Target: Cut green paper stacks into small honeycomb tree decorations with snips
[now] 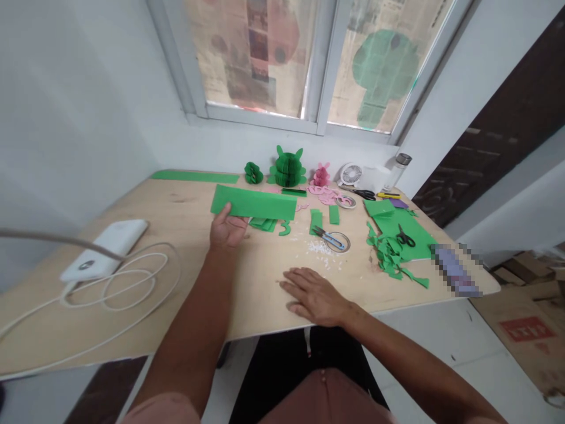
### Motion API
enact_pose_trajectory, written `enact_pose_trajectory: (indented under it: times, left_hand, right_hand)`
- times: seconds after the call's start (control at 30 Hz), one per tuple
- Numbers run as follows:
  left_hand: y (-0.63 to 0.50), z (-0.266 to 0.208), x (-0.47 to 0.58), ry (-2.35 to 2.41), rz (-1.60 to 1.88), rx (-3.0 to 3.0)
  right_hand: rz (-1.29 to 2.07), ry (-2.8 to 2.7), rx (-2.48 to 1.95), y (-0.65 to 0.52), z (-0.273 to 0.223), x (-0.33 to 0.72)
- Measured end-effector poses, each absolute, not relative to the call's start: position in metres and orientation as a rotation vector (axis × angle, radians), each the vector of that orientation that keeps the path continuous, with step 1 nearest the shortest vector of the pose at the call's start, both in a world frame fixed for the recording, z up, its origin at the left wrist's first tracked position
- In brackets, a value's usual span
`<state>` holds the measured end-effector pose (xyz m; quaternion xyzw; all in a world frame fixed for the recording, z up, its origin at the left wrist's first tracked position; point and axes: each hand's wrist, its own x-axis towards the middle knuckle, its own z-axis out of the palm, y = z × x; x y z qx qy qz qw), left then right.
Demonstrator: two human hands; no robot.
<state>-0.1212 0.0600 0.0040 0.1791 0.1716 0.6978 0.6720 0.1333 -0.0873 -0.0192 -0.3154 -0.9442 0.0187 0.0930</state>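
My left hand (pixel 228 228) grips a long green paper strip (pixel 256 202) by its lower left part, thumb in front, raised over the table. My right hand (pixel 315 294) lies flat, palm down, near the table's front edge and holds nothing. Just beyond it are small white paper scraps (pixel 321 247), blue-handled thread snips (pixel 332 237) and a roll of tape (pixel 343 242). Small green paper pieces (pixel 316 222) lie behind the snips. Partly hidden under the held strip are more green pieces (pixel 263 225), beside a curved green cutout (pixel 285 228).
Along the wall stand a green honeycomb paper figure (pixel 288 169), a pink one (pixel 322 175), a small fan (pixel 351 174) and a bottle (pixel 398 171). Green offcuts (pixel 391 256) and black scissors (pixel 405 237) lie right. A white power bank (pixel 105 250) with looped cable is left.
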Motion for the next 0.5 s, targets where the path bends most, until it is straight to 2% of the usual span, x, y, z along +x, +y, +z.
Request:
enact_pose_trajectory:
  times: [0.23, 0.5]
  left_hand:
    - [0.058, 0.002, -0.115, 0.387, 1.696, 0.494]
    - [0.063, 0.000, -0.117, 0.429, 1.698, 0.449]
  right_hand:
    - [-0.027, -2.549, -1.323, -0.058, -0.008, 0.143]
    - [0.154, -2.783, -0.967, -0.135, -0.007, 0.157]
